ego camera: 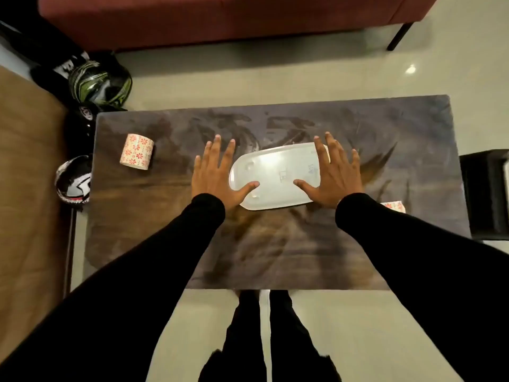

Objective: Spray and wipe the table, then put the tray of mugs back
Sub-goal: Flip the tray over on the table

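Tray (275,175) central on table (165,230), far from edges

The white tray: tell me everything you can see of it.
The tray is a white, plastic-looking oval with small moulded marks, possibly its underside, and carries nothing. It lies flat on the table, long axis slanting. The left hand and right hand flank it with straight spread fingers, both thumbs resting on it.
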